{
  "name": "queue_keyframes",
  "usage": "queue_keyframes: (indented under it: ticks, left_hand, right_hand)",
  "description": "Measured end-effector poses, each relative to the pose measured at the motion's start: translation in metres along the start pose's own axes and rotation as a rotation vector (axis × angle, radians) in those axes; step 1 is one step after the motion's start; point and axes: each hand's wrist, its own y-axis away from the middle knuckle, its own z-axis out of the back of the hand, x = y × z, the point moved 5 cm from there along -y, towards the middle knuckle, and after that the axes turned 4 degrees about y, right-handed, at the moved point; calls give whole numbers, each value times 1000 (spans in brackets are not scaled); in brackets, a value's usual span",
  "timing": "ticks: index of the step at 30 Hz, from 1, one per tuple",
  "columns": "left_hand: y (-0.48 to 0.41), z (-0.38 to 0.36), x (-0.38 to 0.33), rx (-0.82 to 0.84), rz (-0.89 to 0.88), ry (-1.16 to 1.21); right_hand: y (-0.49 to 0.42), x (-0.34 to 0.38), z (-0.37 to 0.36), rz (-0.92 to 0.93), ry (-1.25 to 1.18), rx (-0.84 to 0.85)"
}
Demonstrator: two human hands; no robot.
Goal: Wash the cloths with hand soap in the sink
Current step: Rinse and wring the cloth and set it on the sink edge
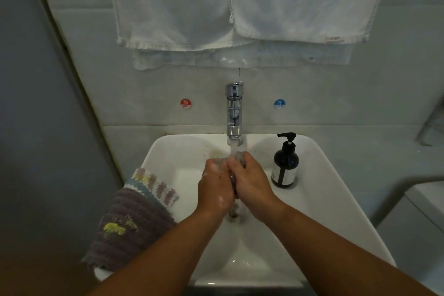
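head view, looking steeply down, close over sink

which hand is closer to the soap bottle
Right. The right hand is just left of the soap bottle; the left hand lies beyond it, farther from the bottle. Both grip a cloth under the tap.

Pale tiled wall; white towels hanging above; grey panel left; dim light.

You get a red sticker reading HOT left of the faucet, a blue sticker reading COLD right; soap bottle label unreadable.
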Motion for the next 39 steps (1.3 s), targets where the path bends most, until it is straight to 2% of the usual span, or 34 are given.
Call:
queue_keyframes:
  ticks: [5,7,9,11,13,15,19,22,24,26,28,32,39]
  left_hand:
    - [-8,0,-5,44,-224,-452]
    - [-9,-1,-7,60,-232,-603]
    - [-10,1,-7,82,-161,-689]
    - [-10,3,-1,74,-88,-558]
    - [-5,3,8,50,-9,-177]
    - [0,1,13,62,59,95]
    - [1,-3,11,126,71,336]
    - [4,-8,19,199,206,451]
    - [7,-10,25,217,306,480]
    - [6,-10,29,216,329,483]
    - [2,-10,33,183,265,381]
    - [-2,-2,32,42,19,115]
    - [-4,-4,28,59,-33,-207]
  right_hand:
    - [-1,10,2,126,206,-48]
    - [-2,14,1,181,314,-58]
    - [-2,15,0,200,323,-66]
    - [-3,12,-1,172,327,-69]
    - [-7,9,3,112,316,-85]
    - [-10,6,9,96,295,-107]
    - [-12,-5,22,11,23,-164]
    - [-12,-13,26,-25,-126,-208]
    - [-10,-16,25,-62,-223,-189]
    - [-7,-15,24,-72,-227,-136]
    - [-4,-14,20,-70,-157,-57]
    - [3,-23,3,-86,-14,24]
    - [3,-21,-5,-35,173,-37]
